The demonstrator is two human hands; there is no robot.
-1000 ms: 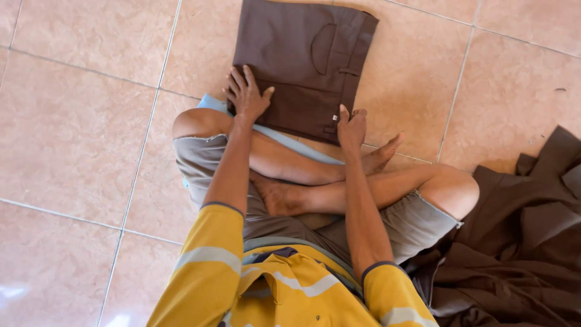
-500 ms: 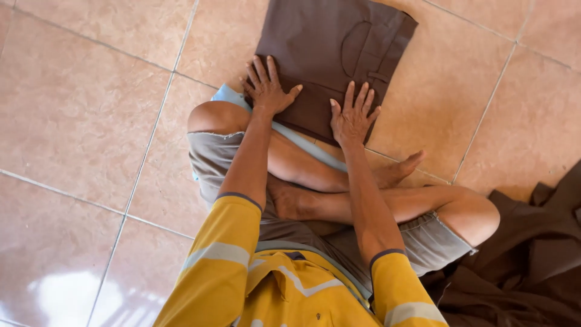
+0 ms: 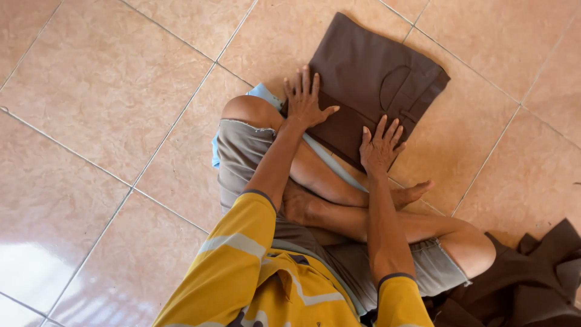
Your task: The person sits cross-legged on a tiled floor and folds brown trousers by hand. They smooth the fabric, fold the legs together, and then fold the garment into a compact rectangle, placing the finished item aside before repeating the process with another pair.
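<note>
no packages, labels, signs, screens visible.

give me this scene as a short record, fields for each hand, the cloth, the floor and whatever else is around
left hand: flat, fingers spread, pressing on the folded brown garment
right hand: flat on the same garment, near its lower edge
garment: folded into a rectangle, pocket side up, lying on the floor in front of crossed legs
floor: glossy beige tiles
beside the person: pile of dark brown cloth at lower right
under the garment: light blue cloth peeking out
</note>
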